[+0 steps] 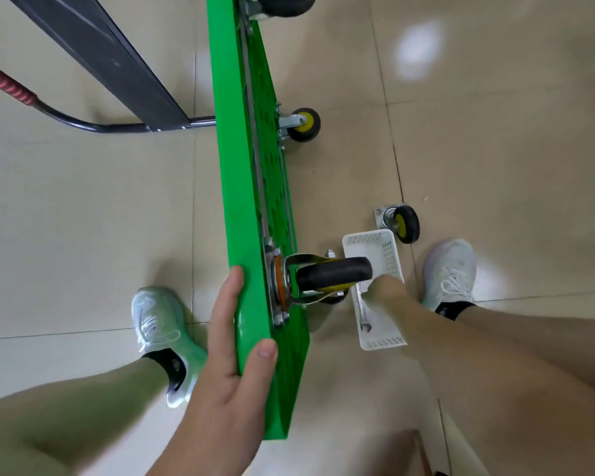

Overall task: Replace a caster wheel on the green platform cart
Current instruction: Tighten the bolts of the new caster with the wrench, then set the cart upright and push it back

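Green plastic fills the middle of my view: the platform cart (248,187) stands on its long edge on the tiled floor (495,149), its underside facing right. My left hand (234,341) grips the cart's near end, fingers laid flat along the deck side and thumb hooked over the edge.

Just right of that hand, a caster wheel (327,278) sticks out from the underside on its metal bracket, black tread towards me, yellow hub partly showing. My right hand (387,290) reaches down just beyond that wheel into a white basket (382,341) on the floor, closed around the upper end of a wrench (362,312) that lies in the basket; I cannot tell how firm the hold is.

A loose caster (401,223) with its mounting plate lies on the floor at the far end of the basket, apart from both hands. Farther along the cart another mounted caster (301,124) points right. My white shoes sit either side of the cart.
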Demonstrator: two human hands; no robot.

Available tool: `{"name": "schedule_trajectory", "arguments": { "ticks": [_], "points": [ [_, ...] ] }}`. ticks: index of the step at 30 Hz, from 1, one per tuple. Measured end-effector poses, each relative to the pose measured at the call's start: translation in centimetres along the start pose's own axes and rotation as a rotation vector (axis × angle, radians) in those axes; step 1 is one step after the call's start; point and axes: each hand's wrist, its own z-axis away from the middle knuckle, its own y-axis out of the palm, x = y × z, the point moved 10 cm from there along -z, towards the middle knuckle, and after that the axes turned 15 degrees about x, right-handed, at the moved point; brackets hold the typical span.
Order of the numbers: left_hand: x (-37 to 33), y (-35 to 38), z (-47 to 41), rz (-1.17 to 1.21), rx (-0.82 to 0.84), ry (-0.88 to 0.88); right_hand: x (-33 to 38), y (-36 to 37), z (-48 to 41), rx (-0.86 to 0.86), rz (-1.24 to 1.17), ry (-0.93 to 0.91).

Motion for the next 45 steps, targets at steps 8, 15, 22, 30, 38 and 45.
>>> {"name": "schedule_trajectory", "arguments": {
  "ticks": [8, 15, 22, 30, 38, 45],
  "points": [
    [-3.0, -1.1, 0.4, -0.05, 0.043, -0.019, 4.9, -9.5, 16.0, -0.279, 0.3, -0.217],
    [-7.6, -7.0, -4.0, -0.231, -0.008, -0.011, 14.7, -14.8, 25.4, -0.372, 0.292, -0.461],
    [-12.3, -13.6, -10.0, -0.534, 0.007, -0.168, 27.9, -18.1, 32.7, -0.328, 0.49, -0.533],
    [-26.7, -18.4, 0.0, -0.738, 0.027, -0.375, 35.4, -17.9, 48.9, -0.193, 0.624, -0.516],
    [-48.4, -23.7, 13.9, -0.818, -0.118, -0.415, 44.7, -24.0, 73.5, -0.281, 0.839, -0.652],
    [-56.6, -33.5, 20.8, -0.879, -0.286, -0.298, 54.9, -22.2, 86.6, -0.431, 0.801, -0.829]
  ]
}}
